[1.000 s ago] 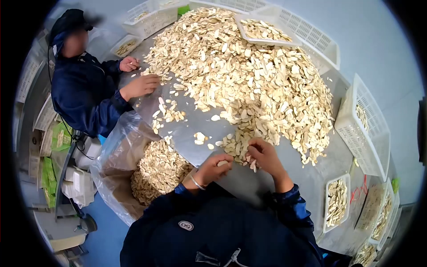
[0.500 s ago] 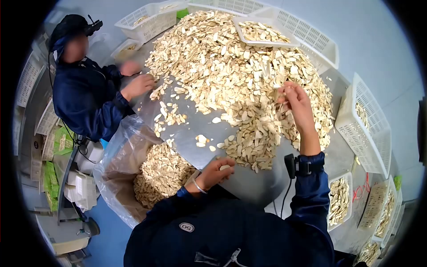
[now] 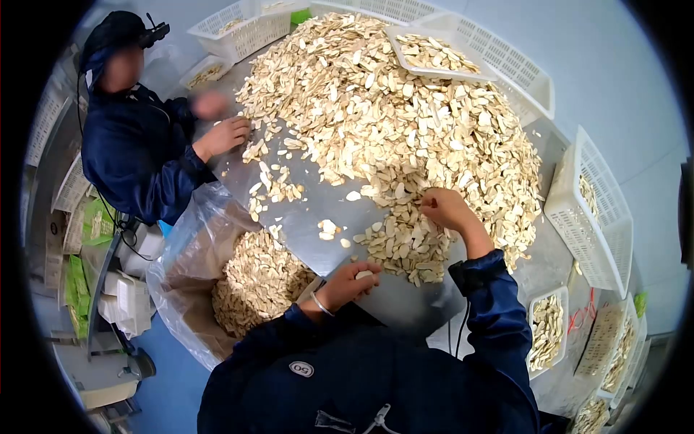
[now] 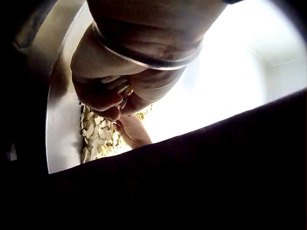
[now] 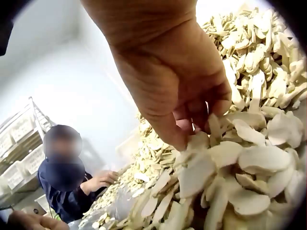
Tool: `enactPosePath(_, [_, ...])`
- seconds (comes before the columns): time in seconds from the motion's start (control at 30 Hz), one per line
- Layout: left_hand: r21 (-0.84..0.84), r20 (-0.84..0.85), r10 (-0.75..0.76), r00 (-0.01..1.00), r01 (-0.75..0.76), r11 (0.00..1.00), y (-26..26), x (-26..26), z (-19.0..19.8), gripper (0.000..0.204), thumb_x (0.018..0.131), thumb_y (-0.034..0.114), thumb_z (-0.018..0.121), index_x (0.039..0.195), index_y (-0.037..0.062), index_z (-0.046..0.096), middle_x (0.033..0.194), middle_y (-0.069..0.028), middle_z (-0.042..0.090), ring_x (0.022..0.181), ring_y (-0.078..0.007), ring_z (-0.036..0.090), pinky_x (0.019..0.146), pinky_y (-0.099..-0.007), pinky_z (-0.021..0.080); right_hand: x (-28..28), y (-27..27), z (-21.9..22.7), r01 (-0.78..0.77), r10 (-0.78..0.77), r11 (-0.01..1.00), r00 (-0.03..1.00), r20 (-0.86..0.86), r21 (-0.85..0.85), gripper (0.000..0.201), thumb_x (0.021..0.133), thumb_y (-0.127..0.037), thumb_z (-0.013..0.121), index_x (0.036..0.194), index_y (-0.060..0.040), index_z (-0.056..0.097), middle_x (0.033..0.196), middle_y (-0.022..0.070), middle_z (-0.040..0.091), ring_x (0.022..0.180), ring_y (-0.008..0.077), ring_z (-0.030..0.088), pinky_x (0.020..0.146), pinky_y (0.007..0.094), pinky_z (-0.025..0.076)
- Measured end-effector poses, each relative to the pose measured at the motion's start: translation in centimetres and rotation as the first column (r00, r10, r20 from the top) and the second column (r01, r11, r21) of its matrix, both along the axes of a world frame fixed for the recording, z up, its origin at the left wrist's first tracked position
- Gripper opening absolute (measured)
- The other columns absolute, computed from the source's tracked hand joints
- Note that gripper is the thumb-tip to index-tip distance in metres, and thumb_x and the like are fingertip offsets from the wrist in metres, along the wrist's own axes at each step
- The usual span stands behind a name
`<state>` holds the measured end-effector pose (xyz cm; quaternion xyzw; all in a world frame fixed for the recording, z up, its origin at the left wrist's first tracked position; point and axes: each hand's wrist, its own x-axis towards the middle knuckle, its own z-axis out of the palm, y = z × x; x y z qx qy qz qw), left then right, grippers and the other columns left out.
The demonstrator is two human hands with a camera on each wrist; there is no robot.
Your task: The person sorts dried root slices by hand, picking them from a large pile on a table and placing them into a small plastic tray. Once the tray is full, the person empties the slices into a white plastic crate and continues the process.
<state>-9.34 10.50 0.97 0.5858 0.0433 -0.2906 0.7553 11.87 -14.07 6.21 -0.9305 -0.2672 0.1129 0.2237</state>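
A few pale slices (image 4: 115, 84) were gripped in the curled fingers of the left hand (image 3: 349, 283), which was held above the near edge of the metal table (image 3: 303, 217); one slice could be seen at its fingertips in the head view. A bangle (image 3: 323, 304) was worn on that wrist. The right hand (image 3: 450, 210) was lowered to the large heap (image 3: 376, 101) of the same slices, its fingers and thumb bent down and touching the top layer; whether any slice was pinched cannot be told, as the fingertips were partly hidden. A darker, lower patch (image 3: 416, 249) of slices was spread toward the left hand, at the heap's near side. A small group of slices (image 3: 329, 230) was left apart on bare metal. More slices were contained in a clear plastic bag (image 3: 170, 271) at the table's left edge. A shallow tray (image 3: 444, 71) was set on the far part of the heap, and a perforated white basket (image 3: 603, 242) was placed along the right side. Across the table's left corner, a second person (image 3: 137, 148) in dark blue was seen, one hand held at the heap's edge.
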Motion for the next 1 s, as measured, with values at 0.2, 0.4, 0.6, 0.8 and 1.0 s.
enactPosePath(0.2, [-0.003, -0.005, -0.026, 1.0, 0.026, 1.0, -0.5, 0.4, -0.3, 0.032, 0.101, 0.023, 0.062, 0.126, 0.0028, 0.059, 0.095, 0.0012, 0.063, 0.077, -0.0054, 0.055, 0.062, -0.0195, 0.044, 1.6, 2.0, -1.4, 0.15, -0.17, 0.982, 0.966, 0.195, 0.113, 0.02, 0.091, -0.026, 0.06, 0.096, -0.0084, 0.07, 0.08, 0.0151, 0.069, 0.078, 0.037, 0.066, 0.071, 0.0441, 0.052])
enactPosePath(0.4, [0.016, 0.009, -0.022, 1.0, 0.022, 1.0, -0.3, 0.0, -0.5, 0.031, 0.1, 0.024, 0.062, 0.125, 0.0047, 0.06, 0.095, 0.0017, 0.063, 0.077, -0.0053, 0.056, 0.062, -0.0202, 0.044, 2.7, 4.4, -5.2, 0.153, -0.126, 0.987, 0.937, 0.325, -0.059, 0.018, 0.089, -0.026, 0.064, 0.096, -0.0092, 0.069, 0.09, 0.0157, 0.069, 0.085, 0.0379, 0.066, 0.074, 0.0477, 0.053])
enactPosePath(0.6, [0.01, -0.041, 0.023, 0.999, -0.022, 1.0, 0.3, -0.1, -1.2, 0.031, 0.1, 0.022, 0.061, 0.126, 0.0045, 0.06, 0.095, 0.0013, 0.064, 0.078, -0.0055, 0.057, 0.063, -0.02, 0.045, 0.1, 3.6, 1.2, 0.131, -0.139, 0.984, 0.989, 0.056, 0.119, 0.022, 0.087, -0.022, 0.064, 0.099, -0.0053, 0.07, 0.088, 0.019, 0.07, 0.082, 0.0373, 0.067, 0.073, 0.0445, 0.053])
enactPosePath(0.8, [0.031, 0.006, -0.039, 0.999, 0.039, 0.999, -0.4, 0.2, -1.0, 0.034, 0.1, 0.024, 0.06, 0.126, 0.0019, 0.058, 0.094, 0.0002, 0.064, 0.076, -0.0056, 0.056, 0.062, -0.0195, 0.044, -0.6, 3.3, 5.7, -0.1, 0.128, 0.986, 0.965, -0.228, 0.132, 0.024, 0.091, -0.026, 0.065, 0.098, -0.0037, 0.072, 0.086, 0.0147, 0.07, 0.079, 0.0223, 0.068, 0.073, 0.037, 0.052])
enactPosePath(1.0, [-0.041, -0.028, -0.016, 0.999, 0.014, 0.999, -0.7, 0.2, -1.1, 0.034, 0.1, 0.023, 0.06, 0.127, 0.0025, 0.058, 0.09, 0.0005, 0.062, 0.07, -0.005, 0.053, 0.057, -0.0198, 0.04, 7.3, 5.1, 20.5, 0.136, -0.236, 0.85, 0.962, 0.137, 0.508, 0.043, 0.097, -0.036, 0.059, 0.118, 0.0, 0.068, 0.111, 0.0217, 0.071, 0.099, 0.0269, 0.07, 0.089, 0.0385, 0.054])
